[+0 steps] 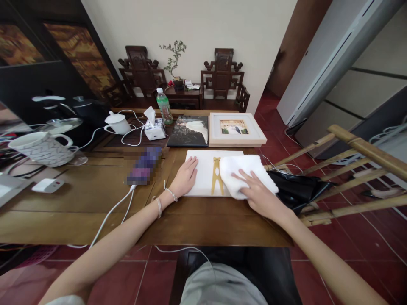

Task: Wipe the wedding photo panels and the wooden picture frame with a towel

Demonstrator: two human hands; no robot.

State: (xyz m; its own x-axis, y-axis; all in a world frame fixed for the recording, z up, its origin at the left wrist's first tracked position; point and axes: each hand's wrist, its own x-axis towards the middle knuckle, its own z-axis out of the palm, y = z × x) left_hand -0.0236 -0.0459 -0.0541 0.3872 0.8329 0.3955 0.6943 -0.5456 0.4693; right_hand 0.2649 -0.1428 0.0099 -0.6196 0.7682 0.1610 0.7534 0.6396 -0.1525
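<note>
A white rectangular panel [203,186] lies flat on the wooden table, a gold bear-shaped figure [217,176] at its middle. My left hand [187,176] rests flat on the panel's left part, fingers stretched out, holding nothing. With my right hand [256,188] I hold a fluffy white cloth [240,167] down on the panel's right side, fingers spread over it. The cloth hides that side of the panel and hangs past its right edge. Whether the panel is a frame or a box lid, I cannot tell.
Behind the panel lie a dark photo panel [189,130] and a pale framed photo [237,127]. Left stand a tissue box [155,129], a bottle [164,106], a lidded cup [117,123], a mug [43,148] and a phone [144,165] on a cable. A bamboo rack [365,148] stands right.
</note>
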